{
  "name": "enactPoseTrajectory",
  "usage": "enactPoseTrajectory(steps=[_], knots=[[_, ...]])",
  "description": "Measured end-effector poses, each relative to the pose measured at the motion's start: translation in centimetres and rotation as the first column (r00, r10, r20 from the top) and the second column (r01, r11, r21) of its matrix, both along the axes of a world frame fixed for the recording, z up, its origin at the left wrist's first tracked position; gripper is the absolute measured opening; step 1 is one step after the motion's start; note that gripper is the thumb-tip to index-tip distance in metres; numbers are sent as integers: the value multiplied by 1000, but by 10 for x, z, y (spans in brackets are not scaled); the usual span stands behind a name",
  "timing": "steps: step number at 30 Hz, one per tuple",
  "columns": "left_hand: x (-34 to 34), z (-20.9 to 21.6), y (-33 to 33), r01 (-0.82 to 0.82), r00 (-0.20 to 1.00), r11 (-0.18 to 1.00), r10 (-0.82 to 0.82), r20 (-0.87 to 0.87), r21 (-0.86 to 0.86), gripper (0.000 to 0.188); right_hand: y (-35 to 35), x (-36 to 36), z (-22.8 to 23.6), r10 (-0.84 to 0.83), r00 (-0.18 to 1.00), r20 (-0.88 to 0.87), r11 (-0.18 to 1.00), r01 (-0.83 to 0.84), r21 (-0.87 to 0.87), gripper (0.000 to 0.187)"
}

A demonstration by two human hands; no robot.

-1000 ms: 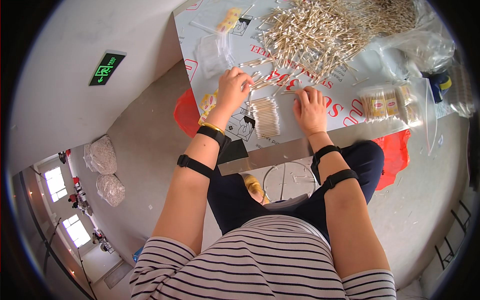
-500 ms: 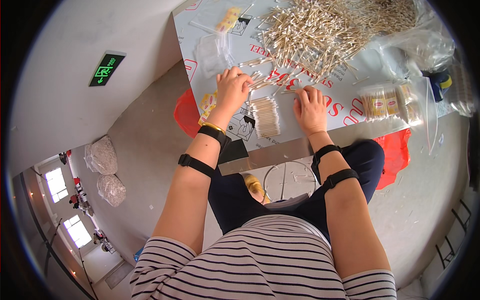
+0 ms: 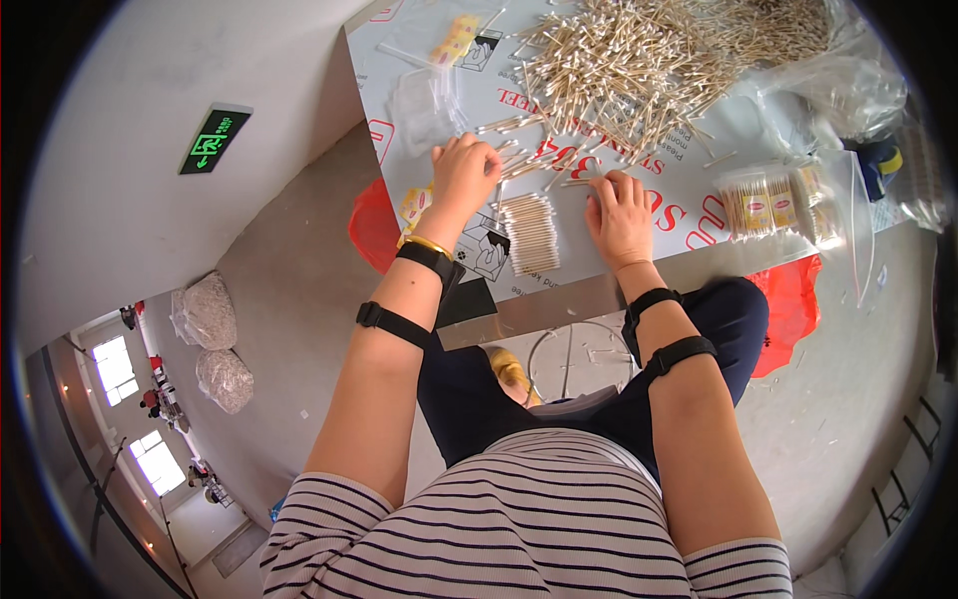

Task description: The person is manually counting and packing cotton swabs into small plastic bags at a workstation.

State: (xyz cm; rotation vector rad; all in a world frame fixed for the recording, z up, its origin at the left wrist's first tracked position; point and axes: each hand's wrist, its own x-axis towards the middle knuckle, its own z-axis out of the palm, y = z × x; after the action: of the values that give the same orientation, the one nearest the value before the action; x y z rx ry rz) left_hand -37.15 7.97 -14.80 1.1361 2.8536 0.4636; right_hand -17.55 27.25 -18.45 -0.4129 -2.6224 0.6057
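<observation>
My left hand (image 3: 463,185) is over the left part of the table, fingers curled with thumb and fingertips together beside a few loose cotton swabs (image 3: 517,163). Whatever it pinches is hidden by the fingers. Bent fingers of my right hand (image 3: 621,215) rest low over the table, their tips at the end of a cotton swab (image 3: 576,183). Between the hands lies a neat row of cotton swabs (image 3: 531,235), side by side. A large loose heap of cotton swabs (image 3: 624,75) covers the far side.
Clear plastic boxes (image 3: 427,105) and a bag with yellow labels (image 3: 456,40) sit at far left. More yellow labels (image 3: 416,205) lie by my left wrist. A clear bag of packed swabs (image 3: 783,208) is at right. Red bags (image 3: 371,228) hang beside the table (image 3: 544,317).
My left hand has shifted slightly, its fingertips drawing back a little from the loose swabs. The right hand and the swab row stay in place.
</observation>
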Motion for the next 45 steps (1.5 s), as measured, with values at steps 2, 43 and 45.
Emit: enactPoseTrajectory(steps=[2,43,45], knots=[[1,6,3,-5,1000,999,5,19,-32,7,-1,0,-1,-1,1000,-10,1000,1,2,29],[281,327,-51,43,861,695,-391,327,718,13,-28,163,304,415,677,-608,211,-721,-660,15],[293,332,-52,19,810,680,-440,388,733,10,-30,178,310,386,684,-619,120,-702,-702,14]])
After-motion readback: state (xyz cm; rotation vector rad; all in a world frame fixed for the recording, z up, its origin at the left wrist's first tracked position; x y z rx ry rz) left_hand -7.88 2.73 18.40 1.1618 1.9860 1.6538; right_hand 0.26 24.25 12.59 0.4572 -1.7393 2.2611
